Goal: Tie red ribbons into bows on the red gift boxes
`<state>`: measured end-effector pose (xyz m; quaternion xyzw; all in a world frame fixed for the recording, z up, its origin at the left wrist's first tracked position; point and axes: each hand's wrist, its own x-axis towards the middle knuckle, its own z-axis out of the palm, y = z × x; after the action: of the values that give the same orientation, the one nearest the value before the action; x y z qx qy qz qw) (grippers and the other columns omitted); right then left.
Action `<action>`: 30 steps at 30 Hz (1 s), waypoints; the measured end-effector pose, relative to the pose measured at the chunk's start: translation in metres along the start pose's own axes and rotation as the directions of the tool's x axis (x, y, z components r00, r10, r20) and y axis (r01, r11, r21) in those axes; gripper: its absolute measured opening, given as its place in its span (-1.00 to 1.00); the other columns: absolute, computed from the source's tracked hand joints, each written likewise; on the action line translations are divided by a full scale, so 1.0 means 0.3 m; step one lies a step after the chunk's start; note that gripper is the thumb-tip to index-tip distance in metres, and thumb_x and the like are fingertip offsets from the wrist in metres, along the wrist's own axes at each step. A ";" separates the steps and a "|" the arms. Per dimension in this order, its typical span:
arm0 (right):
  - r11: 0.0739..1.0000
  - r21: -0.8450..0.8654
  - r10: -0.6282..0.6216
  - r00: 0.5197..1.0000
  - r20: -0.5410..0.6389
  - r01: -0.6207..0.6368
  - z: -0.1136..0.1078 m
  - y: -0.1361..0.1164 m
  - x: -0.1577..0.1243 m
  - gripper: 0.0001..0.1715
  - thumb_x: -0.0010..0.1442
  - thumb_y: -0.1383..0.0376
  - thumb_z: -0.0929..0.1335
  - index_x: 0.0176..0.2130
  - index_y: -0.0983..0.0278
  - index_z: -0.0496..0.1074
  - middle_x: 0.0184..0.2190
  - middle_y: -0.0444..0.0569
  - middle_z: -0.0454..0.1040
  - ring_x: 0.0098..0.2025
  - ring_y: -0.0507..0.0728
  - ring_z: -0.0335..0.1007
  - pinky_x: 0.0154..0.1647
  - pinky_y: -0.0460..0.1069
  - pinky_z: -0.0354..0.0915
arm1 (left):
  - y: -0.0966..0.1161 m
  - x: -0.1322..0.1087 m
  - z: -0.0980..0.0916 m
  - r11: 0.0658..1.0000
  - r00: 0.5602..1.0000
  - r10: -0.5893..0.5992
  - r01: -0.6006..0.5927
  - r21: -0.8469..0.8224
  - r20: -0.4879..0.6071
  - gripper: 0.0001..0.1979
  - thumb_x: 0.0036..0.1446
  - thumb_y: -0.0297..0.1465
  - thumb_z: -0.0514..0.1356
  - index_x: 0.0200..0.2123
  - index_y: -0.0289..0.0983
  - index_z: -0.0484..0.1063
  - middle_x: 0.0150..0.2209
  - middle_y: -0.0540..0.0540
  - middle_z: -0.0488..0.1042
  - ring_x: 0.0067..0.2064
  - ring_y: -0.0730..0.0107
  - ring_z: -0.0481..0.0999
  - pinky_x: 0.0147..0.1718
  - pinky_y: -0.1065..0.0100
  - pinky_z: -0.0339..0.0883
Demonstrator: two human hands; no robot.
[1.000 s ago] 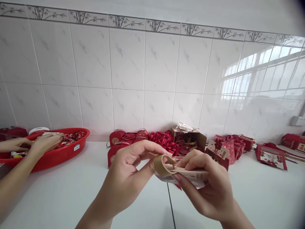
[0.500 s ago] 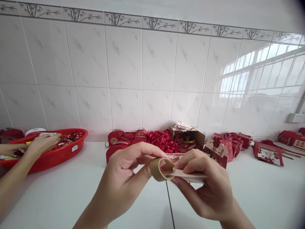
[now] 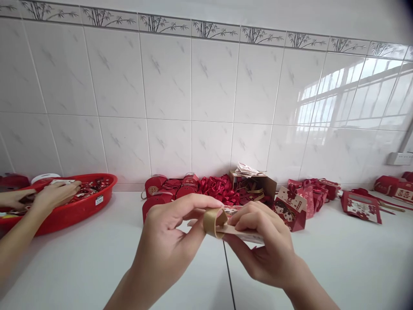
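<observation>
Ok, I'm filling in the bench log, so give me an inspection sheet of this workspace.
Surface: white counter, one seam, bare near the person.
Job's things: tan strip looped at the end of a flat printed box, held above the counter.
Clutter: red basin at left with a co-worker's hand in it; red boxes, red ribbons and brown carton along the back.
Fingers: left hand pinches the tan strip; right hand grips the printed box.
Cables: nothing seen.
Surroundings: tiled wall, socket at right.
</observation>
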<state>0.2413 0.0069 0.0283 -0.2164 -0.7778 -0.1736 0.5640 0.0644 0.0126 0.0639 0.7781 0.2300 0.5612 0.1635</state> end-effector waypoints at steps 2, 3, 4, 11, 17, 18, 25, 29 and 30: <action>1.000 0.009 0.005 1.000 0.010 -0.005 0.001 0.003 -0.003 -0.74 0.11 0.47 0.37 -0.31 0.23 0.19 -0.49 -0.10 0.42 -0.49 0.04 0.30 -0.48 -0.03 0.17 | -0.003 -0.003 -0.002 1.000 1.000 -0.002 0.002 0.014 0.025 -0.81 0.12 -0.53 0.22 -0.28 -0.10 0.52 -0.31 0.10 0.60 -0.35 0.50 0.58 -0.39 0.57 0.46; 1.000 0.014 0.006 1.000 0.014 -0.006 0.000 0.005 -0.004 -0.75 0.12 0.47 0.37 -0.31 0.23 0.20 -0.49 -0.10 0.42 -0.49 0.05 0.31 -0.48 -0.03 0.17 | -0.003 -0.004 -0.005 1.000 0.999 -0.006 0.005 0.018 0.046 -0.80 0.13 -0.53 0.20 -0.27 -0.09 0.53 -0.31 0.10 0.60 -0.33 0.50 0.57 -0.38 0.56 0.46; 1.000 0.017 0.004 1.000 0.014 -0.004 0.000 0.007 -0.004 -0.76 0.13 0.47 0.36 -0.31 0.23 0.20 -0.49 -0.11 0.43 -0.49 0.05 0.32 -0.48 -0.03 0.17 | -0.002 -0.005 -0.008 1.000 0.997 -0.010 0.009 0.018 0.070 -0.79 0.14 -0.53 0.19 -0.26 -0.09 0.53 -0.31 0.10 0.60 -0.32 0.49 0.57 -0.37 0.55 0.45; 1.000 0.006 -0.018 1.000 -0.014 0.019 -0.006 0.010 0.002 -0.80 0.15 0.45 0.34 -0.31 0.22 0.22 -0.46 -0.09 0.43 -0.49 0.03 0.30 -0.48 -0.04 0.21 | 0.008 0.005 -0.044 0.995 0.955 -0.057 0.079 -0.064 0.292 -0.86 0.20 -0.46 0.14 -0.28 -0.14 0.49 -0.38 0.03 0.54 -0.34 0.46 0.53 -0.36 0.50 0.43; 0.997 0.051 -0.047 0.998 -0.048 0.050 -0.010 -0.008 -0.002 -0.77 0.12 0.48 0.35 -0.28 0.22 0.24 -0.32 0.03 0.49 -0.35 0.09 0.43 -0.46 -0.03 0.30 | 0.007 -0.002 -0.064 0.984 0.944 0.000 0.058 -0.166 0.331 -0.86 0.24 -0.43 0.12 -0.26 -0.14 0.48 -0.38 0.01 0.51 -0.35 0.46 0.50 -0.37 0.48 0.42; 0.996 0.071 -0.044 0.997 -0.059 0.048 -0.010 -0.011 -0.002 -0.76 0.11 0.48 0.36 -0.28 0.22 0.24 -0.31 0.04 0.50 -0.34 0.10 0.45 -0.46 -0.03 0.30 | 0.007 -0.005 -0.066 0.981 0.943 0.011 0.054 -0.186 0.334 -0.87 0.24 -0.42 0.12 -0.26 -0.14 0.48 -0.37 0.00 0.52 -0.33 0.44 0.50 -0.35 0.45 0.42; 0.991 0.124 -0.035 0.987 -0.154 0.054 -0.012 -0.024 0.008 -0.72 0.07 0.52 0.37 -0.33 0.20 0.23 -0.40 -0.04 0.55 -0.45 0.09 0.43 -0.45 0.02 0.32 | 0.009 -0.014 -0.075 0.966 0.946 0.067 0.019 -0.258 0.318 -0.87 0.25 -0.38 0.12 -0.24 -0.15 0.48 -0.35 -0.06 0.54 -0.29 0.32 0.55 -0.26 0.28 0.46; 0.987 0.148 -0.028 0.984 -0.174 0.055 -0.012 -0.025 0.010 -0.72 0.08 0.53 0.37 -0.33 0.20 0.24 -0.43 -0.06 0.55 -0.46 0.09 0.43 -0.45 0.02 0.33 | 0.013 -0.016 -0.077 0.967 0.950 0.099 -0.023 -0.253 0.295 -0.86 0.23 -0.44 0.14 -0.23 -0.13 0.49 -0.23 -0.09 0.55 -0.11 0.23 0.54 -0.09 0.17 0.47; 0.986 0.154 -0.030 0.985 -0.171 0.057 -0.012 -0.025 0.009 -0.72 0.08 0.54 0.37 -0.33 0.21 0.25 -0.42 -0.05 0.55 -0.45 0.08 0.43 -0.44 0.02 0.33 | 0.013 -0.015 -0.077 0.970 0.952 0.100 -0.028 -0.242 0.288 -0.84 0.22 -0.46 0.14 -0.21 -0.12 0.49 -0.16 -0.10 0.54 -0.03 0.20 0.51 -0.04 0.15 0.45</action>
<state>0.2393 -0.0008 0.0318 -0.1386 -0.7432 -0.1412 0.6392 0.0419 0.0067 0.0696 0.8359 0.1090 0.4659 0.2689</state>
